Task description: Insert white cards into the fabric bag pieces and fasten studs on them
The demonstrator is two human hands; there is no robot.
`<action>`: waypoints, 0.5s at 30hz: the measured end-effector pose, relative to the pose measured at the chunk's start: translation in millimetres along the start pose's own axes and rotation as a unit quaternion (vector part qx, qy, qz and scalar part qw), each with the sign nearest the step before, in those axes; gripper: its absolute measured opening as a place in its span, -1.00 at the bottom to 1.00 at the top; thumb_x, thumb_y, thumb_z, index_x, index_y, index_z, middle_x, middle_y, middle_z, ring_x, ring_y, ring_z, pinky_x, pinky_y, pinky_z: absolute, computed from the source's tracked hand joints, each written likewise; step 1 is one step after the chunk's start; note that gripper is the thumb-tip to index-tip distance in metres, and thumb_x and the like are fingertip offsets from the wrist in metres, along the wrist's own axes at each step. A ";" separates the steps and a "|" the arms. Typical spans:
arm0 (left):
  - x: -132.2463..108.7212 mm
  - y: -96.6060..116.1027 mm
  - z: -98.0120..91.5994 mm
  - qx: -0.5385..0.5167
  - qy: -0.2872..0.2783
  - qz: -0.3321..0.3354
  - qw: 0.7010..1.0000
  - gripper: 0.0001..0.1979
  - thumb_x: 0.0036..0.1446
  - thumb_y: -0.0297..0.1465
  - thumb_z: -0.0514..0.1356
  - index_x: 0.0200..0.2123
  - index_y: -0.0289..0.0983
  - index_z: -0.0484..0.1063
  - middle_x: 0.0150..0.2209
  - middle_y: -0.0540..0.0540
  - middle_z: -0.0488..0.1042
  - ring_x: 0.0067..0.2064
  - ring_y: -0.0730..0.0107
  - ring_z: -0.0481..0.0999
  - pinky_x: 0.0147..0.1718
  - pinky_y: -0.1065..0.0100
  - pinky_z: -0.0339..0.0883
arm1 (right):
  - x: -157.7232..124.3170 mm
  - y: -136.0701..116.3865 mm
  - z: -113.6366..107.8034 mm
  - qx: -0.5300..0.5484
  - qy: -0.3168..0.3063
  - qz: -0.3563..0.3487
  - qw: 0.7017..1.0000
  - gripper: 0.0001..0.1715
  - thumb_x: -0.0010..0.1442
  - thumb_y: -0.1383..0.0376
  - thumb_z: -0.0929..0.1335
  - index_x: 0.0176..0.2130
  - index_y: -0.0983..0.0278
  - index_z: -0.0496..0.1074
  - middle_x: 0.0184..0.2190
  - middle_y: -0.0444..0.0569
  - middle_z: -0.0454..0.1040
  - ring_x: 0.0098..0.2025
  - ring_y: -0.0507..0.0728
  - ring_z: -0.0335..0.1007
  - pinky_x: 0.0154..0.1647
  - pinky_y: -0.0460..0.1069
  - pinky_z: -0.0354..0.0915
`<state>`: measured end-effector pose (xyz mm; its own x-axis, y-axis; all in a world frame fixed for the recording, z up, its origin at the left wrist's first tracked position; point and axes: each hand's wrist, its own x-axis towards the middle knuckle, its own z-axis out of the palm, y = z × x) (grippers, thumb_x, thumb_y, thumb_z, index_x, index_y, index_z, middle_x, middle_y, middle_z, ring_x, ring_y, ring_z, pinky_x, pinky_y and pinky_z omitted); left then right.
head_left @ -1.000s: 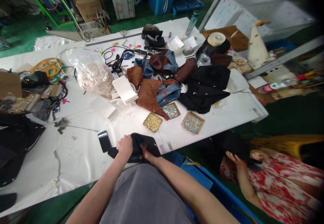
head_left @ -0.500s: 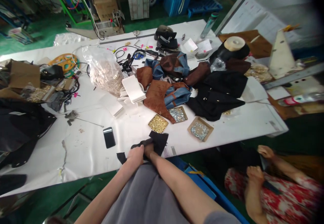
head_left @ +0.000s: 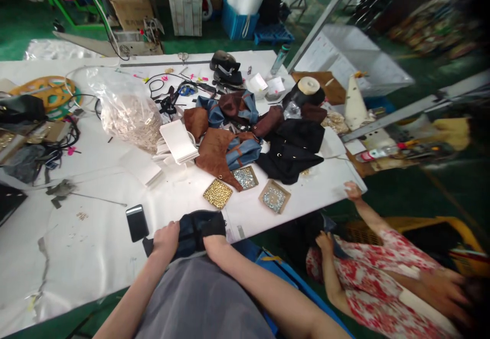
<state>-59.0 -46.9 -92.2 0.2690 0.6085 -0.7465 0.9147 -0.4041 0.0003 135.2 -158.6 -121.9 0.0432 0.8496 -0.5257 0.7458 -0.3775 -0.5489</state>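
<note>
A dark navy and black fabric bag piece [head_left: 191, 231] lies at the front edge of the table, close against my body. My left hand [head_left: 167, 238] is closed on its left part, with a black flap sticking out beyond the wrist. My right hand [head_left: 215, 245] grips the right part, its fingers mostly hidden by the fabric. Just left of the bag piece lies a black phone [head_left: 137, 222]. Beyond it stand a tray of gold studs [head_left: 217, 193] and two trays of silver pieces, one a silver tray [head_left: 274, 197] farther right.
Brown and blue bag pieces [head_left: 220, 152], black fabric [head_left: 294, 150], stacked white cards [head_left: 178, 142] and a clear bag of beige pieces [head_left: 128, 119] cover the table's middle. At right sits a co-worker in a red-and-white top [head_left: 383, 272], one hand [head_left: 352, 191] at the table corner.
My hands have moved apart, and the bag piece between them is spread wider, showing more of its navy surface. My view has turned right. The co-worker's one hand has reached to the table corner.
</note>
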 end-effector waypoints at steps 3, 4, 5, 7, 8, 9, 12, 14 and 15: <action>6.3 6.1 0.2 0.004 -0.006 -0.001 1.000 -0.67 0.59 -0.47 0.30 0.34 -0.29 0.50 0.21 -0.21 0.64 0.10 0.08 0.72 0.14 0.02 0.69 | -18.5 -1.2 -29.6 -0.017 0.011 -0.027 0.999 -0.73 0.55 0.18 0.44 0.14 0.18 0.67 0.17 0.17 0.67 0.32 0.40 0.55 0.51 0.35 0.38; 6.7 5.9 -0.8 0.006 -0.005 -0.004 1.000 -0.68 0.60 -0.47 0.29 0.33 -0.29 0.50 0.21 -0.22 0.64 0.10 0.08 0.73 0.14 0.02 0.69 | -25.0 -0.6 -38.9 -0.014 0.032 -0.035 0.999 -0.72 0.55 0.17 0.43 0.16 0.15 0.66 0.16 0.16 0.67 0.32 0.40 0.54 0.54 0.35 0.35; 6.2 4.6 -2.6 0.008 -0.002 -0.007 1.000 -0.69 0.61 -0.46 0.27 0.33 -0.30 0.50 0.20 -0.21 0.65 0.10 0.08 0.73 0.14 0.02 0.68 | -31.6 0.8 -47.1 -0.007 0.065 -0.039 0.997 -0.67 0.55 0.15 0.43 0.22 0.12 0.63 0.18 0.15 0.66 0.32 0.40 0.53 0.53 0.34 0.34; 2.0 0.1 -8.2 0.011 0.004 -0.016 1.000 -0.71 0.62 -0.45 0.25 0.31 -0.30 0.51 0.17 -0.21 0.66 0.10 0.07 0.72 0.14 0.02 0.67 | -44.7 5.9 -58.5 0.009 0.152 -0.034 0.988 -0.55 0.59 0.16 0.36 0.37 0.12 0.53 0.27 0.17 0.60 0.32 0.39 0.51 0.48 0.34 0.40; -1.6 -2.4 -11.3 0.012 0.008 -0.022 1.000 -0.72 0.62 -0.44 0.25 0.30 -0.31 0.52 0.16 -0.22 0.66 0.11 0.05 0.72 0.15 0.01 0.65 | -50.5 9.2 -61.2 0.017 0.195 -0.029 0.980 -0.51 0.61 0.18 0.33 0.41 0.15 0.49 0.32 0.21 0.57 0.34 0.40 0.49 0.45 0.33 0.43; -5.9 -4.6 -14.2 0.014 0.014 -0.029 0.999 -0.73 0.62 -0.43 0.25 0.29 -0.31 0.52 0.15 -0.22 0.66 0.13 0.03 0.71 0.17 -0.01 0.63 | -55.3 12.4 -62.0 0.025 0.230 -0.026 0.972 -0.51 0.62 0.21 0.30 0.42 0.17 0.48 0.34 0.24 0.54 0.37 0.41 0.47 0.44 0.34 0.45; -20.3 -5.5 -17.7 0.016 0.032 -0.050 0.998 -0.73 0.60 -0.38 0.30 0.26 -0.33 0.54 0.11 -0.25 0.66 0.15 -0.03 0.69 0.25 -0.09 0.56 | -61.6 17.3 -56.6 0.073 0.263 -0.013 0.962 -0.52 0.63 0.16 0.29 0.41 0.16 0.46 0.34 0.24 0.52 0.28 0.38 0.57 0.38 0.32 0.53; -28.1 -0.6 -14.6 0.012 0.041 -0.056 0.998 -0.70 0.60 -0.39 0.31 0.28 -0.34 0.54 0.08 -0.24 0.67 0.12 -0.02 0.70 0.24 -0.09 0.57 | -58.9 14.1 -51.1 0.127 0.246 0.000 0.961 -0.52 0.60 0.09 0.34 0.38 0.14 0.45 0.29 0.22 0.56 0.02 0.33 0.65 0.21 0.29 0.61; -31.0 3.0 -11.8 0.007 0.046 -0.054 0.997 -0.69 0.61 -0.41 0.29 0.31 -0.33 0.53 0.07 -0.23 0.68 0.10 -0.01 0.71 0.22 -0.07 0.59 | -55.7 10.7 -48.6 0.153 0.234 0.002 0.960 -0.51 0.57 0.07 0.37 0.37 0.13 0.45 0.25 0.22 0.58 -0.10 0.29 0.64 0.13 0.28 0.63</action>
<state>-61.0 -58.9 -61.2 0.1959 0.7092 -0.6772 0.9358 -0.3416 -0.0870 173.1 -192.0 -66.9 0.3926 0.8933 -0.2189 0.5179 -0.4114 -0.7500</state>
